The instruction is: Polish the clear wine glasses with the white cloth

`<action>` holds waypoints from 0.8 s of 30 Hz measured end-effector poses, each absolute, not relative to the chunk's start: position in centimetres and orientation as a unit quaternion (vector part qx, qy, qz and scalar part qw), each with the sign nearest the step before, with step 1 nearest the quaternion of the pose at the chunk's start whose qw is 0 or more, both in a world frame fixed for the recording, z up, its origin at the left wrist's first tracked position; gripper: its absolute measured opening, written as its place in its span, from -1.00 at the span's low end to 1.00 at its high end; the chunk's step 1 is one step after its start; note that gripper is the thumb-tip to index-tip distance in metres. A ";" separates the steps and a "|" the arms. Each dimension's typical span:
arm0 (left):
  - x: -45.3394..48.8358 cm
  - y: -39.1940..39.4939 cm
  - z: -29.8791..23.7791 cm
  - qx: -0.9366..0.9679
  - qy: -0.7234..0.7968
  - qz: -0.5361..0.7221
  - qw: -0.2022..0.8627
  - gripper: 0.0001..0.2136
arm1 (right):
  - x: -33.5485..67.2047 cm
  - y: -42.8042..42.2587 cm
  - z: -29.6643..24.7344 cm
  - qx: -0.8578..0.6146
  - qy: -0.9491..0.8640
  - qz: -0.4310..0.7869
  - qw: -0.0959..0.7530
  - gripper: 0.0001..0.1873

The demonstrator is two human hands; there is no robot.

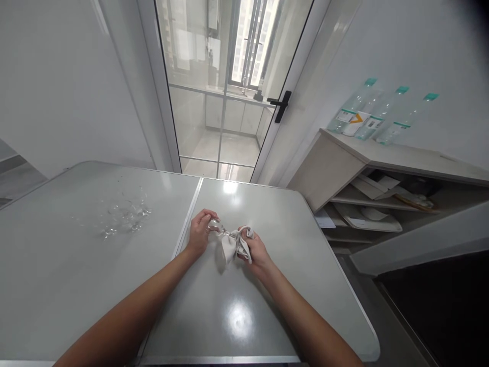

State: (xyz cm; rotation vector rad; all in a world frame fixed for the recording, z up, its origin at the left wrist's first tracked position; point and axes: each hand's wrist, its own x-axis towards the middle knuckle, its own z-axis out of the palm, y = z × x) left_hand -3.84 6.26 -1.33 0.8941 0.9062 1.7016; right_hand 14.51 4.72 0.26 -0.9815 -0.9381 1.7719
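Note:
Over the middle of the grey table [267, 300], my left hand [200, 232] is closed around a small clear glass [216, 225]. Its fingers wrap the glass from the left. My right hand [255, 248] grips a bunched pale grey cloth [233, 244], which hangs between the two hands and touches the glass. Both hands are held just above the tabletop, close together.
Several clear glasses [124, 216] stand grouped on the table's left half. A glass door [229, 86] with a black handle lies behind the table. To the right, a low shelf unit [336, 168] holds papers, with three plastic bottles [382, 114] on top.

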 end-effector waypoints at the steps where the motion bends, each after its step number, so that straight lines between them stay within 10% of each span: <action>1: -3.9 6.3 -1.4 0.365 0.375 0.693 0.496 -0.81 | 14.7 4.7 0.2 -0.393 -0.411 0.687 0.453 -0.57; 5: -4.0 6.4 -1.5 0.359 0.385 0.643 0.556 -0.77 | 16.4 4.8 0.7 -0.324 -0.711 0.462 0.420 -0.84; 11: -3.9 6.2 -1.3 0.373 0.372 0.636 0.564 -0.75 | 18.2 5.3 1.4 -0.188 -0.933 0.154 0.264 -0.66; 17: -3.8 5.8 -1.2 0.377 0.379 0.673 0.511 -0.72 | 16.3 4.4 0.4 -0.299 -0.724 0.456 0.423 -0.86; 24: -3.6 5.4 -1.5 0.422 0.394 0.652 0.491 -0.70 | 15.6 5.5 0.9 -0.387 -0.376 0.714 0.446 -0.54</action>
